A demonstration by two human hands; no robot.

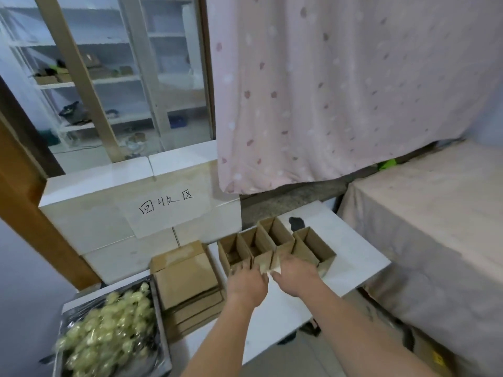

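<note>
Work in hand: a pale packet [268, 268] is held over the row of open boxes [275, 236], most likely to be dropped into one of them.
Left hand [246, 285]: knuckles up, with the fingertips curled onto the packet's left edge. The grip looks closed on it, as far as the blur allows.
Right hand [295, 276]: mirrors the left and pinches the packet's right edge. The packet is spread between the two grips, probably to straighten it before it goes in.
Packet's place: touching both hands, just at the near rims of the middle boxes, above the middle of the bench [353, 257].
Open boxes: upright, side by side with mouths up, running toward the bench's far edge. They stand within easy reach, so each can be filled in turn.
Tray [161, 336]: at the near left corner, heaped with wrapped pieces [114, 322], seemingly the supply, kept close to the left hand.
Flat cartons [187, 284]: stacked between the tray and the row, presumably the next to be set up.
Paper sign [168, 210]: handwritten, fixed to the tiled ledge behind the bench's far left.
</note>
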